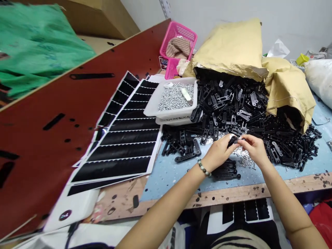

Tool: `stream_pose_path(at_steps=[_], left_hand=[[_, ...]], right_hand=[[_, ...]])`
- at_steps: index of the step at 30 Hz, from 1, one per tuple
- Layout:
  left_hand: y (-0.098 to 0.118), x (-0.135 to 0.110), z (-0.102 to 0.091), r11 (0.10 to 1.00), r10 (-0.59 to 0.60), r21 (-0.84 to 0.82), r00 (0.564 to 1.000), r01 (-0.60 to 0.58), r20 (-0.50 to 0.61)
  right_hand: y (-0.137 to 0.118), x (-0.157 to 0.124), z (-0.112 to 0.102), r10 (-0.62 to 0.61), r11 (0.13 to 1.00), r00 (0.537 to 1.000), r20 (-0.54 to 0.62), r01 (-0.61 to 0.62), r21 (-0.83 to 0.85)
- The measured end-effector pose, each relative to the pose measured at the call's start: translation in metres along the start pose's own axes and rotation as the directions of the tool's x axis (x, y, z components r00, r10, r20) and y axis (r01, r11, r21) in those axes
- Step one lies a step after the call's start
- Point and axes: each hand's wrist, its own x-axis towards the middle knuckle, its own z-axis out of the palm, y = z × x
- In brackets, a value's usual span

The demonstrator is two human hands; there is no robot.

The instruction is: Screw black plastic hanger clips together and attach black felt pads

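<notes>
My left hand (pixel 220 151), with a beaded bracelet on its wrist, is closed around a small black plastic part (pixel 232 141). Close beside it my right hand (pixel 252 148) pinches at the end of that part. Whatever sits between its fingertips is too small to make out. Beneath both hands lies a scatter of small silver screws (pixel 245 157). A row of black plastic bars (pixel 226 173) rests on the blue mat (pixel 178 180), just below my left hand. Behind the hands spreads a big heap of loose black plastic parts (pixel 233 107).
A white tub of screws (pixel 151 105) stands left of the heap. Paper sacks (pixel 230 45) lie behind it, one spilling black parts. Sheets of black adhesive strips (pixel 124 141) lie at left, beside a red board (pixel 85 100). Pink baskets (pixel 168 38) stand at the back.
</notes>
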Motion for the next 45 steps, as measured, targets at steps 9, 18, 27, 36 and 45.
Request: stream_pose_path(at_steps=[9, 18, 27, 36, 45], left_hand=[[-0.01, -0.008, -0.022, 0.962, 0.02, 0.267, 0.991, -0.055, 0.131], [-0.046, -0.014, -0.018, 0.954, -0.249, 0.185, 0.967, 0.234, 0.058], [-0.051, -0.006, -0.003, 0.999, 0.02, 0.029, 0.956, -0.029, 0.294], [-0.061, -0.01, 0.003, 0.986, 0.054, 0.113, 0.877, -0.122, 0.477], [-0.067, -0.007, 0.002, 0.983, -0.032, 0.177, 0.902, -0.05, 0.43]], right_hand=[[0.01, -0.009, 0.004, -0.004, 0.993, 0.996, 0.086, 0.014, -0.119], [0.059, -0.013, 0.02, -0.065, 0.554, 0.923, 0.379, 0.349, -0.756], [0.058, -0.025, 0.002, -0.194, 0.863, 0.969, 0.152, 0.242, -0.443], [0.074, -0.039, 0.008, -0.203, 0.736, 0.94, 0.274, 0.331, -0.59], [0.069, -0.036, 0.011, -0.203, 0.656, 0.932, 0.299, 0.357, -0.665]])
